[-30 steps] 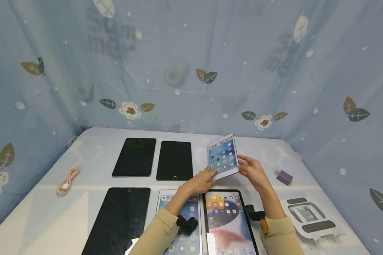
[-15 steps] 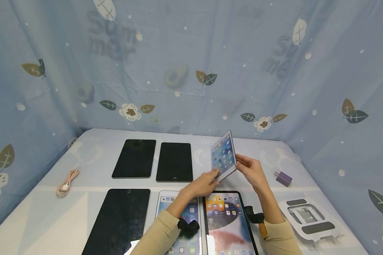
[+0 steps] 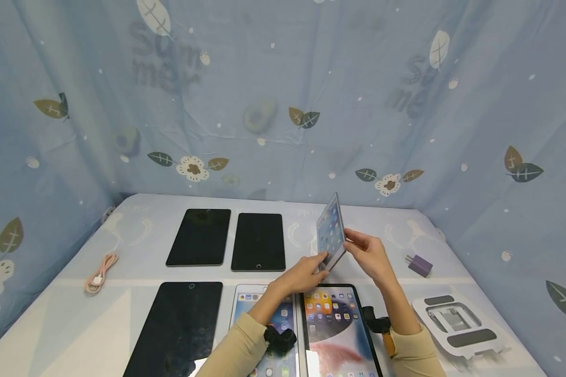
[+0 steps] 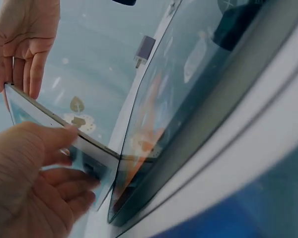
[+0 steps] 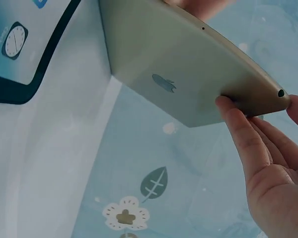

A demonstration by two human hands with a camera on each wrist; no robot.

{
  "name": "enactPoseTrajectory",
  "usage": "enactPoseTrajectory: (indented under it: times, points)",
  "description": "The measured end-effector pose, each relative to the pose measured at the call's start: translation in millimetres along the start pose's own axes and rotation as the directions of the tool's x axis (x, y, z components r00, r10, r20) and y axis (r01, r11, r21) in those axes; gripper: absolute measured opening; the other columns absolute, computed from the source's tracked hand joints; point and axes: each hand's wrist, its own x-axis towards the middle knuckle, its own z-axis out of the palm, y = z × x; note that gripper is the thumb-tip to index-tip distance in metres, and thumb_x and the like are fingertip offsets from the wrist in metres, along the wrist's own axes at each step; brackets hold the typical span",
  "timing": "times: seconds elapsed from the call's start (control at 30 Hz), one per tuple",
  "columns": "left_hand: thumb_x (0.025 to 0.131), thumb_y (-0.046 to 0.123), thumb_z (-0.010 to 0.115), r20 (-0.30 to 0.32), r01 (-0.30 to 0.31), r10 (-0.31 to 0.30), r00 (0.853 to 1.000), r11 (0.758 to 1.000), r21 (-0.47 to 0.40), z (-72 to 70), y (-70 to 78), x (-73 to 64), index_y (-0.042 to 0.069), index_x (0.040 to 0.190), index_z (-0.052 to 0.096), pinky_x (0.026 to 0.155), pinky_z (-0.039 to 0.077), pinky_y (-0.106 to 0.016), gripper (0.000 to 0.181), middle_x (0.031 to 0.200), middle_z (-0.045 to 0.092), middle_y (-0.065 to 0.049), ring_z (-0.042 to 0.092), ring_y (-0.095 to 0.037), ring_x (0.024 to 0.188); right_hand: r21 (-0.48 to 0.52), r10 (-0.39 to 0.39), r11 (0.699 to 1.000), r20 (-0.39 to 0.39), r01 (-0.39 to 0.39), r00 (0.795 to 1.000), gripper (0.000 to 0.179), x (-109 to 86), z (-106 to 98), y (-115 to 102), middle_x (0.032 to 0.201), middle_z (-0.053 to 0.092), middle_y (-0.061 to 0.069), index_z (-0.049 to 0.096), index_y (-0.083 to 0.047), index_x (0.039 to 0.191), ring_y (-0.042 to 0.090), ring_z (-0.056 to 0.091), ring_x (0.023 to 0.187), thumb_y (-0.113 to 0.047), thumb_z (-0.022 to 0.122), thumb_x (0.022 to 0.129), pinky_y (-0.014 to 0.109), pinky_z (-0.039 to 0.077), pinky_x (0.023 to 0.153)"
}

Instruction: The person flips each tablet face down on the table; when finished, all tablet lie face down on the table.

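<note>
A small white tablet with a lit home screen is raised off the table, tilted steeply with its screen turned to the left. My left hand pinches its lower end between thumb and fingers. At its right edge, my right hand holds it with thumb and fingertips. The right wrist view shows the tablet's plain gold-toned back with an apple logo; there, the right hand has a finger against the back near a corner. In the left wrist view the left hand grips across the edge.
Below the hands lie a black-framed lit tablet and a white lit tablet, partly under the left arm. Three dark tablets lie leftward. A coiled pink cable is far left; a purple charger and white stand are right.
The small tablet has been turned more edge-on, its screen swinging leftward. Both hands keep hold of it, the left having shifted slightly right and the right slightly left.
</note>
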Motion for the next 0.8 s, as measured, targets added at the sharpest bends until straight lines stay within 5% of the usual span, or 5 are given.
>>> enactPoseTrajectory:
  times: [0.37, 0.57, 0.8]
  points:
    - [0.102, 0.021, 0.048, -0.077, -0.116, 0.112, 0.991, 0.992, -0.047, -25.7, 8.3, -3.8, -0.002, 0.147, 0.034, 0.109, 0.041, -0.04, 0.053, 0.149, 0.041, -0.016, 0.044, -0.027, 0.136, 0.049, -0.016, 0.999, 0.112, 0.011, 0.994, 0.046, 2.2, 10, 4, 0.138, 0.051, 0.027, 0.047, 0.009, 0.137, 0.041, 0.048, 0.129, -0.017, 0.052, 0.099, 0.057, 0.035, 0.108]
    - [0.1, 0.022, 0.053, -0.082, -0.073, 0.069, 0.994, 0.996, -0.05, -40.8, 11.6, -7.5, 0.0, 0.15, 0.026, 0.112, 0.036, -0.041, 0.061, 0.153, 0.034, -0.015, 0.037, -0.027, 0.14, 0.034, -0.007, 0.999, 0.293, -0.003, 0.956, 0.05, 3.7, 19, 13, 0.144, 0.041, 0.03, 0.038, 0.014, 0.14, 0.045, 0.037, 0.136, -0.019, 0.044, 0.103, 0.059, 0.031, 0.11]
    - [0.094, 0.019, 0.061, -0.105, -0.017, 0.016, 0.994, 1.0, -0.012, -54.8, 14.0, -12.0, 0.002, 0.153, 0.019, 0.105, 0.044, -0.043, 0.074, 0.153, 0.035, -0.016, 0.047, -0.029, 0.133, -0.048, -0.011, 0.998, 0.387, 0.032, 0.922, 0.054, 5.3, 32, 26, 0.143, 0.042, 0.031, 0.037, 0.012, 0.141, 0.046, 0.047, 0.128, -0.021, 0.05, 0.101, 0.053, 0.045, 0.1]
